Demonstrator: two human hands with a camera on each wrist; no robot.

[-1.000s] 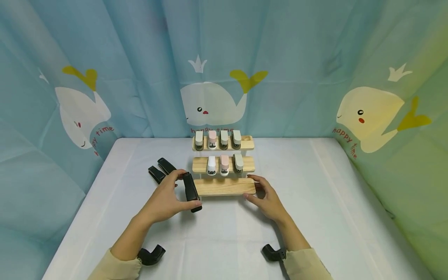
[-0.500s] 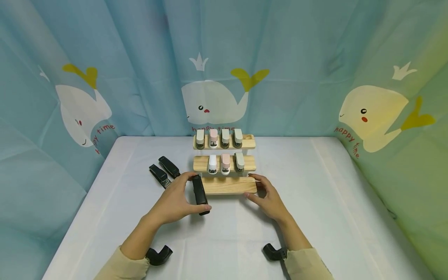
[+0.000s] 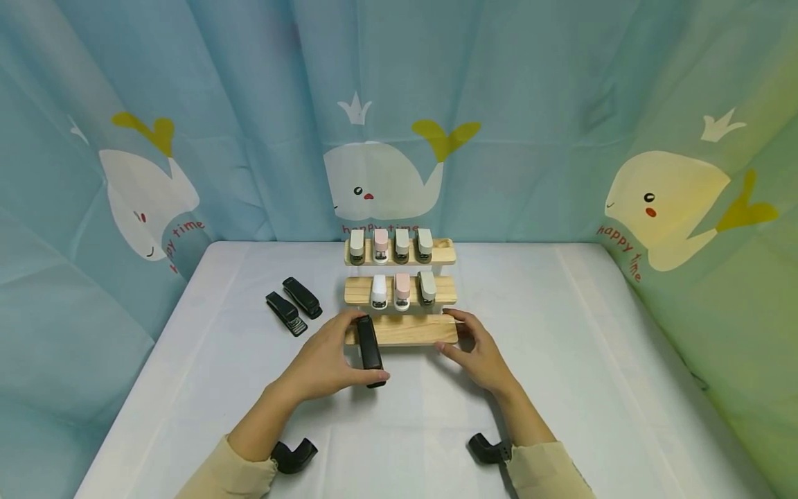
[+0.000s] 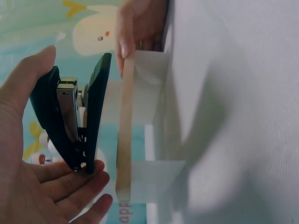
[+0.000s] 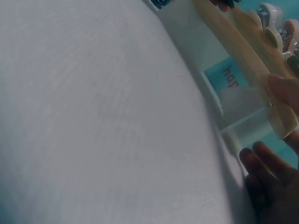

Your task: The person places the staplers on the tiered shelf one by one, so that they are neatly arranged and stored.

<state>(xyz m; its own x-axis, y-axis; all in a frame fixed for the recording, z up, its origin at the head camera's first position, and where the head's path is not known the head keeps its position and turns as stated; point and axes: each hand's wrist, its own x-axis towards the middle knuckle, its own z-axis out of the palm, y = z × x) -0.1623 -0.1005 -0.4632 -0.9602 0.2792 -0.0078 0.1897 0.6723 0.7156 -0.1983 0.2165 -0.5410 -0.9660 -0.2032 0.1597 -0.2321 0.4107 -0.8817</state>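
My left hand (image 3: 327,355) holds a black stapler (image 3: 370,352) by its two ends, thumb at the near end and fingers at the far end. In the left wrist view the stapler (image 4: 96,109) gapes, its metal magazine showing between the two arms. It hangs just in front of the lowest board of a three-tier wooden display rack (image 3: 411,330). My right hand (image 3: 479,355) grips the right end of that board, thumb on the front edge. The right wrist view shows the thumb on the board (image 5: 243,51) and the other fingers beside a clear support.
Three small staplers, white, pink (image 3: 402,291) and grey, stand on the middle tier. Several more (image 3: 380,246) line the top tier. Two black staplers (image 3: 302,297) lie on the white table (image 3: 561,333) to the rack's left. A whale-print curtain (image 3: 530,138) encloses the back and sides.
My left hand has carried the black stapler rightward, in front of the lowest board. The two black staplers on the table are now uncovered. My right hand has stayed at the board's end.
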